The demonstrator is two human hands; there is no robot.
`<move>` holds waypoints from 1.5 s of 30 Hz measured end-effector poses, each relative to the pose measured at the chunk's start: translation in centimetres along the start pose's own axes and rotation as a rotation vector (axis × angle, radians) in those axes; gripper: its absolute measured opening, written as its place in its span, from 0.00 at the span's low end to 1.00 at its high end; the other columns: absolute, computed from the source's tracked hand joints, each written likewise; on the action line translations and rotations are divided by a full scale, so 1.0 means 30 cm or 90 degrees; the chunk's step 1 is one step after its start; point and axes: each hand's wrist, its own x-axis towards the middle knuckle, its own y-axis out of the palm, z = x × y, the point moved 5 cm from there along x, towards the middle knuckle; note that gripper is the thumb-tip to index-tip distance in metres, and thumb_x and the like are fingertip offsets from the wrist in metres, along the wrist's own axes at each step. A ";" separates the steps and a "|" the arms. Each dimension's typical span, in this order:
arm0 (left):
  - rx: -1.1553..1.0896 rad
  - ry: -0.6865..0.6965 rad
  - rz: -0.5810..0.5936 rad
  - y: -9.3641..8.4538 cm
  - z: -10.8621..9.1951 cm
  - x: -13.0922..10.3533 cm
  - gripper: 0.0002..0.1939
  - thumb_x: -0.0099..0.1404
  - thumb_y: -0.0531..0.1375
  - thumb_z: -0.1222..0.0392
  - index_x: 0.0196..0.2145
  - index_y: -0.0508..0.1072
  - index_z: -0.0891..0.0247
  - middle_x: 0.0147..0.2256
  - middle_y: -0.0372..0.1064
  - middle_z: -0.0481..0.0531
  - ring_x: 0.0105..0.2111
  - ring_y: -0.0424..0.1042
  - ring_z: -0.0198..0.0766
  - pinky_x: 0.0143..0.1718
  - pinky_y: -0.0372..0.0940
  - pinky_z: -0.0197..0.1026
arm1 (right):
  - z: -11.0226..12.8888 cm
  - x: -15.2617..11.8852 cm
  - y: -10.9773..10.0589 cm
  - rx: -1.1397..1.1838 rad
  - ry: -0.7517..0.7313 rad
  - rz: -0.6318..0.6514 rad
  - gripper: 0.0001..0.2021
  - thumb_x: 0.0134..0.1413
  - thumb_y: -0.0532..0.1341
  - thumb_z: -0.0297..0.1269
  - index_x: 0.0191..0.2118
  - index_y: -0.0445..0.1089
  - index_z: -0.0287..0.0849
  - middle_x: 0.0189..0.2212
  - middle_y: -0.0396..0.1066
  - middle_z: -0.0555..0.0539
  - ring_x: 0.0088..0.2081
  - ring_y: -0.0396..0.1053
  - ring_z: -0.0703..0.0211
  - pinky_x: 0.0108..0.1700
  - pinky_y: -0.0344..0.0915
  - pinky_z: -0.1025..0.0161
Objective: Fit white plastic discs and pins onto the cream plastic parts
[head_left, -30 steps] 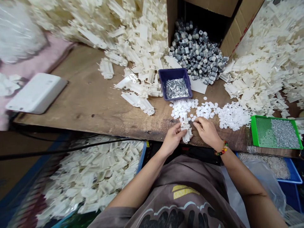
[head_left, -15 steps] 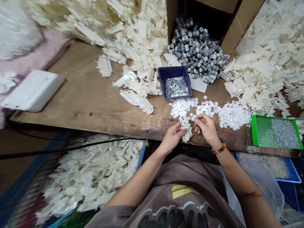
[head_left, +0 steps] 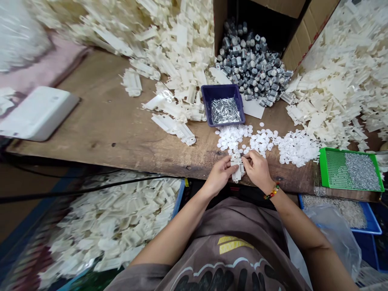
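My left hand (head_left: pixel 220 174) grips a small white plastic housing (head_left: pixel 238 169) at the front edge of the wooden bench, thumb across its face. My right hand (head_left: pixel 256 169), with a beaded bracelet at the wrist, is at the housing's right side. Its thumb and forefinger are pinched together; whatever lies between them is too small to make out. Just beyond the housing lie loose white plastic discs (head_left: pixel 232 137). Behind those stands a dark purple tray (head_left: pixel 203 106) with shiny metal pins (head_left: pixel 224 111) in it.
Small grey motors (head_left: pixel 251 64) spill from a cardboard box (head_left: pixel 315 28). White plastic parts are heaped at the back left (head_left: pixel 176 56) and right (head_left: pixel 339 89). A green tray (head_left: pixel 325 167) of small metal pieces sits at the right edge. A white case (head_left: pixel 39 113) lies far left.
My right hand has moved left and slightly down, from beside the discs to the housing's right side. My left hand keeps hold of the housing in nearly the same place.
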 end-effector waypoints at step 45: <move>-0.021 -0.020 -0.063 -0.018 -0.003 -0.020 0.26 0.44 0.68 0.63 0.42 0.68 0.68 0.29 0.75 0.50 0.25 0.74 0.39 0.30 0.69 0.41 | 0.021 0.110 -0.007 -0.212 -0.045 0.150 0.07 0.58 0.53 0.31 0.35 0.68 0.40 0.34 0.71 0.45 0.33 0.67 0.59 0.34 0.57 0.64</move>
